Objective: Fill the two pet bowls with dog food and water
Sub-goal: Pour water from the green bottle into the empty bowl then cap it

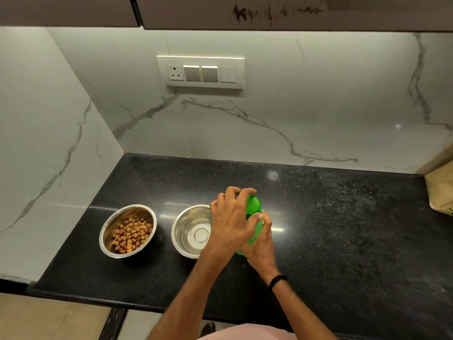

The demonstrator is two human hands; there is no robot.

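Note:
Two steel pet bowls stand on the black counter (343,229). The left bowl (127,230) holds brown and yellow dog food kibble (132,235). The right bowl (192,230) holds no kibble; whether it holds water I cannot tell. Just right of it stands a green bottle (253,217). My left hand (232,222) curls over the bottle's green cap (253,204) from the left and hides part of the right bowl's rim. My right hand (261,244) grips the bottle's body from below and behind.
A brown paper bag (441,190) sits at the counter's far right edge. A marble wall with a switch panel (201,72) rises behind the counter, and another marble wall closes the left side. Cabinets hang overhead.

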